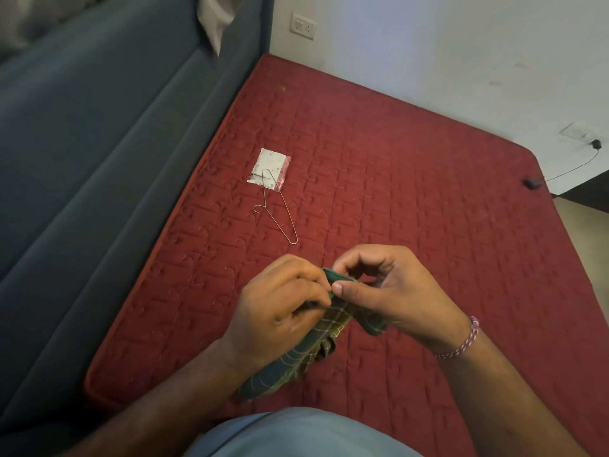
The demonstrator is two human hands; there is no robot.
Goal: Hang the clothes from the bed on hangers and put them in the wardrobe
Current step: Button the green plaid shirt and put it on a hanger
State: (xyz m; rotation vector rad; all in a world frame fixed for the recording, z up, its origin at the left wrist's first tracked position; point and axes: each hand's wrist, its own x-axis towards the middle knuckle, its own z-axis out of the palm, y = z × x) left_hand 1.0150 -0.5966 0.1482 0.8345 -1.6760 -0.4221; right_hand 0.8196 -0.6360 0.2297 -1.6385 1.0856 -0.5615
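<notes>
Over the near part of the red mattress (379, 166), a green checked cloth (306, 344) is held up by two bare hands. The left hand (280, 308) is curled round the cloth's left side, with its fingers bent down over the fabric. The right hand (389, 291) is bent at the wrist, and the top edge of the cloth is pinched between its thumb and first finger, while its other fingers are curled above. A pink and white bead band (461, 339) is worn on the right wrist. The cloth is bunched between the two hands and hangs down toward the person's blue shirt (296, 433). It is soft, with thin pale lines crossing on dark green. The mattress is stitched in a bumpy square pattern. Farther up the mattress from the hands, a thin wire hanger (276, 206) is laid flat, and its far tip rests on a small white packet (270, 169). Left of the mattress, a padded blue-grey headboard (99, 159) is seen.
</notes>
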